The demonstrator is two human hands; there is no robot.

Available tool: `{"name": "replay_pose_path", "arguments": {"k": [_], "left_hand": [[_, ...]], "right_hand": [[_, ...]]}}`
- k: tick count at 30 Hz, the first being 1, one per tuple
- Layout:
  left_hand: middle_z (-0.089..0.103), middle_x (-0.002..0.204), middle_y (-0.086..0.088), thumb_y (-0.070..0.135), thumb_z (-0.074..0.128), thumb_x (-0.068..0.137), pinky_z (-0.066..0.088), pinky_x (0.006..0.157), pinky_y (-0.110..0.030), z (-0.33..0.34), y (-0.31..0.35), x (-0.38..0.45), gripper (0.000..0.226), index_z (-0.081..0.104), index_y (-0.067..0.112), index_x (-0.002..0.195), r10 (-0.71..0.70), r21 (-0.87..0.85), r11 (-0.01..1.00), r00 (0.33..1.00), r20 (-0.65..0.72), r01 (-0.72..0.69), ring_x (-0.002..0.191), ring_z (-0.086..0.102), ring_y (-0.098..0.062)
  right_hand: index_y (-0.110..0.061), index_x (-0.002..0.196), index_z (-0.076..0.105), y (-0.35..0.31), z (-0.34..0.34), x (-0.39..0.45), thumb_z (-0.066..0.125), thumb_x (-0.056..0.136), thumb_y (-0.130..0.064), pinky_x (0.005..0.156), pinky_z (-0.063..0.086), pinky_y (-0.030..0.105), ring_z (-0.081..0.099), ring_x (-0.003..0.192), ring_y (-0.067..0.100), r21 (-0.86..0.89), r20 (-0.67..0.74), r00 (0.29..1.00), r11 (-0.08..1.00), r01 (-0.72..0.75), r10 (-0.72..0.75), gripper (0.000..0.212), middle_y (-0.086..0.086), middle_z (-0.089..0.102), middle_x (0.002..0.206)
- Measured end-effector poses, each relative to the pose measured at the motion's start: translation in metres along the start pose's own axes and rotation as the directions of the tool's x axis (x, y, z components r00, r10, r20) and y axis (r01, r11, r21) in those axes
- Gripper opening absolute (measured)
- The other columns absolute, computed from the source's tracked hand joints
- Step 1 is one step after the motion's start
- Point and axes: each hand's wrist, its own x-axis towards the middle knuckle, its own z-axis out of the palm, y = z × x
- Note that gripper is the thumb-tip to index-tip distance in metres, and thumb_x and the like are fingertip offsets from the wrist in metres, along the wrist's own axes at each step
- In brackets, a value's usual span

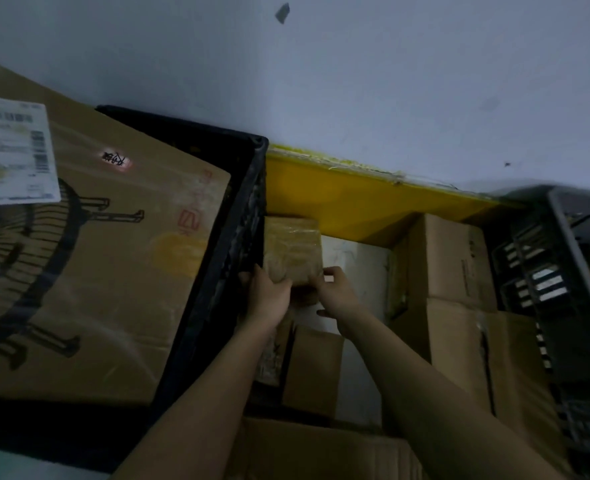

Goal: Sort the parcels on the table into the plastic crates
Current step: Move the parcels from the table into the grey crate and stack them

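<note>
Head view looks down at two bare arms reaching out over a pile of boxes. Both hands hold one small parcel point(292, 249). The left hand point(267, 299) wraps around its near left corner, and the right hand point(336, 292) pinches its near right edge with the fingers curled on. Holding it from both sides probably keeps it steady.

This small parcel is brown and boxy, and it is wrapped in shiny clear tape that looks crinkly. It sits in the gap between two crates, right beside the wall of the black crate point(231, 244) on the left. I cannot tell if it is lifted up or resting on something.

The black crate already has a big flat carton point(113, 265) in it, with a white label point(13, 150) on top. A grey crate point(563, 258) stands far to the right. More brown boxes point(459, 265) lie between the crates, so I think lots of sorting is left. A yellow strip point(355, 199) runs along the wall behind.
</note>
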Motion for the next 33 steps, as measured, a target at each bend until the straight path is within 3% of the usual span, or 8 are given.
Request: {"name": "replay_pose_path", "arguments": {"k": [5, 13, 17, 19, 21, 26, 30, 33], "left_hand": [[0.035, 0.133, -0.004, 0.032, 0.059, 0.097, 0.048, 0.087, -0.037, 0.003, 0.011, -0.014, 0.049, 0.038, 0.026, 0.14, 0.106, -0.095, 0.99, 0.994, 0.026, -0.103, 0.112, 0.048, -0.024], [0.053, 0.129, 0.0, 0.04, 0.055, 0.099, 0.046, 0.088, -0.03, -0.004, 0.041, -0.029, 0.03, 0.052, 0.028, 0.126, 0.383, -0.281, 0.881, 0.923, -0.045, -0.38, 0.119, 0.053, -0.018], [0.05, 0.137, -0.001, 0.055, 0.061, 0.09, 0.054, 0.089, -0.043, -0.014, 0.065, -0.044, 0.065, 0.039, 0.027, 0.145, 0.214, -0.435, 0.886, 0.974, 0.078, -0.16, 0.115, 0.058, -0.023], [0.061, 0.126, -0.002, 0.055, 0.063, 0.089, 0.06, 0.079, -0.046, -0.014, 0.079, -0.06, 0.061, 0.047, 0.025, 0.14, 0.184, -0.597, 0.802, 0.946, 0.268, 0.013, 0.105, 0.066, -0.024], [0.067, 0.121, -0.007, 0.045, 0.066, 0.09, 0.061, 0.072, -0.042, -0.012, 0.086, -0.075, 0.049, 0.057, 0.02, 0.132, 0.223, -0.645, 0.764, 0.93, 0.292, 0.019, 0.104, 0.068, -0.027], [0.068, 0.117, -0.004, 0.024, 0.066, 0.094, 0.061, 0.072, -0.035, 0.002, 0.093, -0.125, 0.031, 0.06, 0.018, 0.124, 0.368, -0.664, 0.715, 0.925, 0.09, -0.22, 0.104, 0.067, -0.021], [0.069, 0.111, 0.002, 0.018, 0.066, 0.094, 0.062, 0.075, -0.034, 0.036, 0.104, -0.184, 0.03, 0.058, 0.024, 0.122, 0.492, -0.573, 0.677, 0.863, -0.112, -0.461, 0.095, 0.069, -0.011], [0.069, 0.115, 0.009, 0.02, 0.069, 0.091, 0.058, 0.082, -0.028, 0.064, 0.115, -0.226, 0.038, 0.057, 0.033, 0.125, 0.632, -0.447, 0.645, 0.761, -0.143, -0.619, 0.098, 0.067, -0.006]], "right_hand": [[-0.017, 0.117, 0.044, -0.005, -0.016, -0.003, 0.05, 0.102, -0.033, 0.063, 0.053, 0.031, 0.056, 0.083, 0.014, 0.182, -0.18, 0.984, 0.982, 0.047, -0.013, 0.023, 0.003, 0.056, 0.1], [-0.018, 0.114, 0.053, -0.006, -0.058, -0.023, 0.048, 0.104, -0.025, 0.074, 0.061, 0.045, 0.061, 0.106, 0.03, 0.547, -0.25, 0.968, 0.821, 0.164, -0.027, 0.013, 0.01, 0.058, 0.119], [-0.016, 0.103, 0.053, -0.016, -0.086, -0.037, 0.043, 0.106, -0.024, 0.074, 0.061, 0.048, 0.06, 0.107, 0.035, 0.648, -0.218, 0.976, 0.743, 0.168, -0.031, 0.013, 0.014, 0.056, 0.117], [-0.014, 0.104, 0.052, -0.019, -0.095, -0.046, 0.042, 0.107, -0.024, 0.07, 0.061, 0.044, 0.061, 0.102, 0.033, 0.656, -0.178, 0.981, 0.733, 0.18, -0.082, 0.015, 0.015, 0.057, 0.115], [-0.012, 0.109, 0.053, -0.021, -0.104, -0.057, 0.044, 0.106, -0.026, 0.063, 0.06, 0.039, 0.063, 0.101, 0.031, 0.616, -0.133, 0.982, 0.765, 0.186, -0.132, 0.017, 0.015, 0.059, 0.116], [-0.026, 0.126, 0.048, -0.021, -0.151, -0.093, 0.06, 0.098, -0.026, 0.064, 0.058, 0.035, 0.061, 0.108, 0.026, 0.256, -0.222, 0.924, 0.895, 0.364, -0.312, 0.03, 0.004, 0.056, 0.125], [-0.03, 0.134, 0.052, -0.024, -0.182, -0.137, 0.054, 0.098, -0.048, 0.081, 0.059, 0.043, 0.062, 0.113, 0.018, 0.38, -0.054, 0.892, 0.817, 0.435, -0.449, 0.04, -0.007, 0.06, 0.129], [-0.022, 0.129, 0.053, -0.015, -0.209, -0.162, 0.058, 0.099, -0.038, 0.086, 0.06, 0.045, 0.069, 0.106, 0.022, 0.486, -0.096, 0.856, 0.727, 0.485, -0.507, 0.034, 0.003, 0.066, 0.123]]}}
